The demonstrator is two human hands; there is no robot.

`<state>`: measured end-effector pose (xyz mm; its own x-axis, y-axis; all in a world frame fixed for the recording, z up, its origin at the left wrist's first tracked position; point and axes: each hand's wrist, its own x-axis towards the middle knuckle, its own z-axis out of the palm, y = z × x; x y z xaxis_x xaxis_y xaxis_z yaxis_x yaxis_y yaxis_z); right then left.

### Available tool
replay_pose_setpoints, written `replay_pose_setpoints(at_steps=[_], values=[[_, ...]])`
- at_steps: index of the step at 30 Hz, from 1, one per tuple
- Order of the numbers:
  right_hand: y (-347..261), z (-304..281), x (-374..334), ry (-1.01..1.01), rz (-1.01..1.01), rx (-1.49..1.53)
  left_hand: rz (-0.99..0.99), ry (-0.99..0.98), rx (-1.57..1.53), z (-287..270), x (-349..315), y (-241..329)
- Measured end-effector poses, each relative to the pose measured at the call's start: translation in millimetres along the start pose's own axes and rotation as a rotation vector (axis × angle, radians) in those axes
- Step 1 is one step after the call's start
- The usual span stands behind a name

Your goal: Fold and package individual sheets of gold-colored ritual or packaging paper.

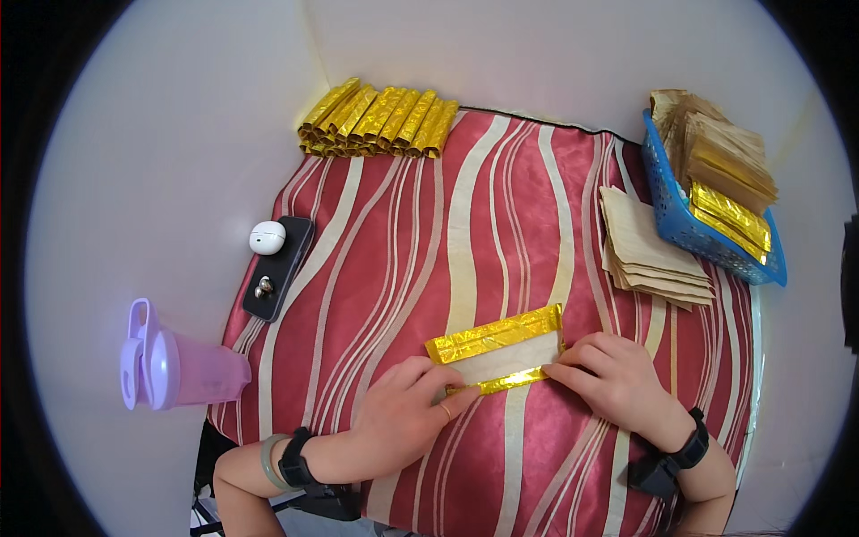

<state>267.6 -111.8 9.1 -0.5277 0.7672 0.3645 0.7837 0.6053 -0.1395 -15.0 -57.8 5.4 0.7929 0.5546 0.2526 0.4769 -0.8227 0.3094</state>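
A sheet of gold foil paper (495,336) lies partly folded on the red striped cloth (403,259), its pale inner side showing between two gold folded edges. My left hand (404,414) presses the near gold edge at its left end with its fingertips. My right hand (608,371) pinches the same near edge at the right end. Both hands rest on the cloth. Each wrist wears a black band.
A row of several folded gold pieces (378,119) lies at the far edge. A blue basket (689,228) with gold and tan sheets stands at the right, a stack of tan sheets (646,251) beside it. A black phone (279,268), white earbud case (267,237) and purple bottle (174,362) lie left.
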Motion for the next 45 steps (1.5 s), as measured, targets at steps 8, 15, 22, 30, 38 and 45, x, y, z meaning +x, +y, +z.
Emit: replay_pose_setpoints(at_steps=[8,15,22,30,38,45], values=[[-4,-1,-4,-0.035,-0.039,-0.049,0.103,0.046,0.109,1,1,3],[-16,-12,0,-0.163,-0.035,-0.120,0.149,-0.020,0.163,2,2,4],[-31,-15,0,-0.209,-0.033,-0.245,0.289,-0.044,0.462,-5,-11,11],[-39,-17,-1,-0.270,0.003,-0.341,0.285,-0.112,0.700,-10,-22,21],[-40,-18,-1,-0.268,0.009,-0.345,0.244,-0.191,0.573,-25,-19,26],[-27,-16,-2,-0.190,-0.064,-0.293,0.151,-0.044,0.344,-18,-16,16]])
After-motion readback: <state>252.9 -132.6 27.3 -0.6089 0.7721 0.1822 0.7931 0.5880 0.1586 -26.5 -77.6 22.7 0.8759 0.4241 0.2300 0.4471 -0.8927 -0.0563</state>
